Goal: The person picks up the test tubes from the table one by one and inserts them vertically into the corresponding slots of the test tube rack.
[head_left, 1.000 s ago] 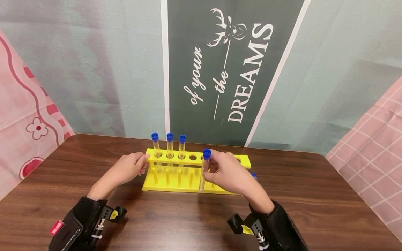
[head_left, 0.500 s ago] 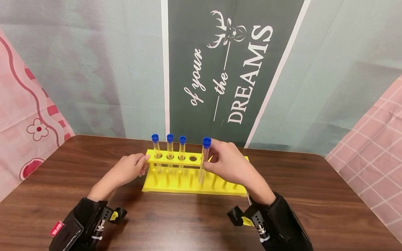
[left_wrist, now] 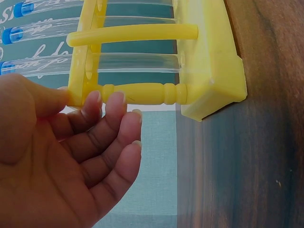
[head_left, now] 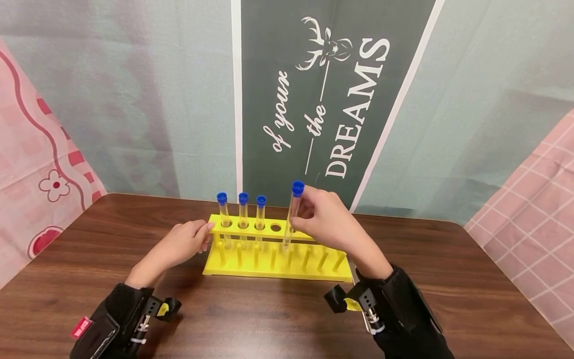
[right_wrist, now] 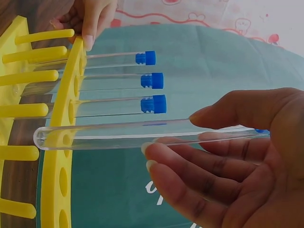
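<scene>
My left hand (head_left: 185, 240) pinches the left end of the yellow test tube rack's (head_left: 273, 270) upper bar between thumb and fingers, the other fingers loosely bent. In my right hand (head_left: 329, 220), thumb and fingers pinch a clear blue-capped test tube (head_left: 293, 207) near its upper part. It tilts slightly, cap up. Its rounded bottom overlaps the upper bar in the right wrist view, on the near side of the holes. Three blue-capped test tubes, the left one (head_left: 222, 199), the middle one (head_left: 243, 199) and the right one (head_left: 260, 202), stand in the rack's leftmost holes.
Several yellow pegs (head_left: 306, 259) rise from the rack's base in front of the holes. The rack stands on a dark wooden table (head_left: 242, 319). A printed cloth (head_left: 197, 99) hangs behind it, with pink cloths at both sides.
My right hand has lifted the test tube up in front of the rack, from low near the base to about the upper bar's height. The left hand stays on the rack.
</scene>
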Motion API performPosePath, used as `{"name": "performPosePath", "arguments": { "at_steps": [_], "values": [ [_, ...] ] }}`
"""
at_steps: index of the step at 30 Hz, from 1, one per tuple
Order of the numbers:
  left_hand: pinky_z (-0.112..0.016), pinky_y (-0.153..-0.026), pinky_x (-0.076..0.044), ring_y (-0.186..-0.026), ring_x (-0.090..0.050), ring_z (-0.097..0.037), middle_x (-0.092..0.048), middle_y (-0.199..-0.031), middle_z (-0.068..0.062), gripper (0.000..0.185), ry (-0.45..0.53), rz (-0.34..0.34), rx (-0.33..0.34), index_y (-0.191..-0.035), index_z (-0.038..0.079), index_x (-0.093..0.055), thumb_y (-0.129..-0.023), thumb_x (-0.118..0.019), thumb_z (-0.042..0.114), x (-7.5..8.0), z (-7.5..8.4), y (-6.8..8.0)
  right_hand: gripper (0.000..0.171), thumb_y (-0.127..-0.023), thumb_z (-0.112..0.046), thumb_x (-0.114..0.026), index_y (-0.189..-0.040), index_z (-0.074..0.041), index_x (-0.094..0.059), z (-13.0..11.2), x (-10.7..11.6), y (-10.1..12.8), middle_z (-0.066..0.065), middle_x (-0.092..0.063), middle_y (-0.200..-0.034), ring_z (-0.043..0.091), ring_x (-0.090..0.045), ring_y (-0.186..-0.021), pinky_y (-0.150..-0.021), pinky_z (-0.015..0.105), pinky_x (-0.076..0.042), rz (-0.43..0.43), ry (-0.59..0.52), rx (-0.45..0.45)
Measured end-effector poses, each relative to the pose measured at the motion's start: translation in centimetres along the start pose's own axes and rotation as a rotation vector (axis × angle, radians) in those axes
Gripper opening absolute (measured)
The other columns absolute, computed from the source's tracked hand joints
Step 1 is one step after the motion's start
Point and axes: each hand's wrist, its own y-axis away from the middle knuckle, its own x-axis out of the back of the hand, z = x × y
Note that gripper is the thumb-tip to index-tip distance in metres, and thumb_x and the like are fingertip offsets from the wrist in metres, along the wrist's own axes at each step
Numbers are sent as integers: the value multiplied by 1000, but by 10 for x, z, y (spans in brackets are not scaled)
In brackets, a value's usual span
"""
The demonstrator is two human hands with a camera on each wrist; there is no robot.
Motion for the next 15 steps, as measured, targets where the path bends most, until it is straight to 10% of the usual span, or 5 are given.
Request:
{"name": "performPosePath", "arguments": {
  "at_steps": [15],
  "values": [
    [-30,-54,-33,-54,-40,-16,-47,-61,-2,31,1,1,-1,-75,5,-51,-99,-40,22,0,1,0,6,-80,-5,-61,-82,-7,-56,-1,4,-12,0,-63,-71,11,-59,-64,-58,28,-47,23,-21,-33]
  ]
}}
